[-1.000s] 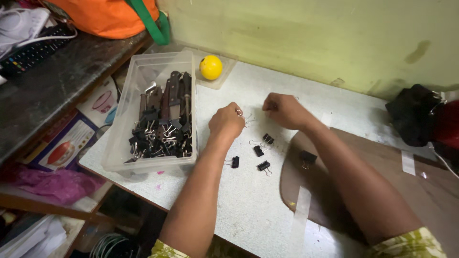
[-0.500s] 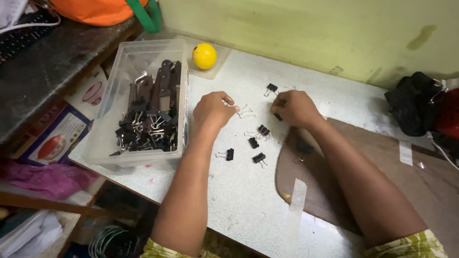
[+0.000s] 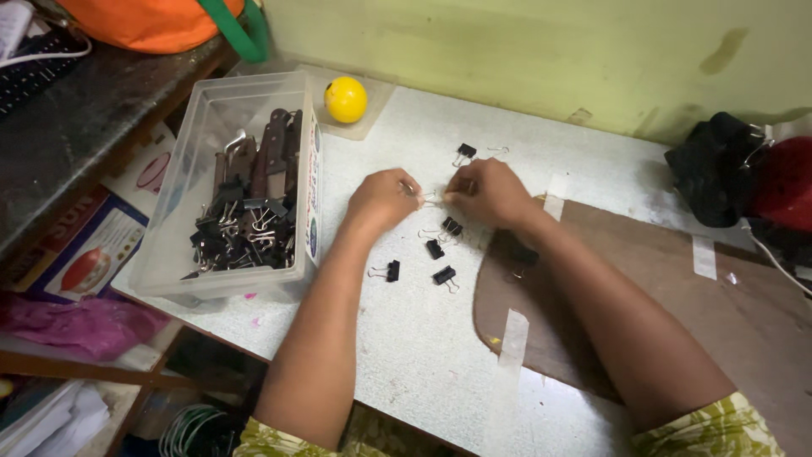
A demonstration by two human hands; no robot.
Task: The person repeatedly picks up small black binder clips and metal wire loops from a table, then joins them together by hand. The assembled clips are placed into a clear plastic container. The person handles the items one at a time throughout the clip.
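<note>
My left hand [image 3: 382, 196] and right hand [image 3: 488, 193] meet over the white table [image 3: 423, 355], fingertips almost touching. Between them I pinch a small wire clip handle [image 3: 430, 199], thin and silvery; both hands are closed on it, the left at one end, the right at the other. I cannot tell whether a clip body hangs from it.

Just below my hands lie four black binder clips, near one another: one [image 3: 452, 226] right under my right hand, one [image 3: 435, 249] below that, one [image 3: 444, 275] lower still, and one [image 3: 391, 270] under my left wrist. Each is a small black wedge with wire loops sticking out. Under my right forearm is a brown board [image 3: 677, 296] with strips of pale tape [image 3: 513, 337] at its edge.

Left of my left hand stands a clear plastic tub [image 3: 182, 169], holding a tangle of black clips [image 3: 228, 241] and some dark brown tools [image 3: 275, 152]. A narrow printed label [image 3: 313, 190] runs along the tub's near wall, white with blue and green marks. Further left, on a lower shelf, lies a flat box [image 3: 80, 254] printed in blue, red and white.

Beyond my hands another clip [image 3: 464, 152] sits alone. Past the tub a yellow ball [image 3: 346, 99] rests on a pale tray. Far right, against the green wall, lies a black cloth [image 3: 715, 169].
</note>
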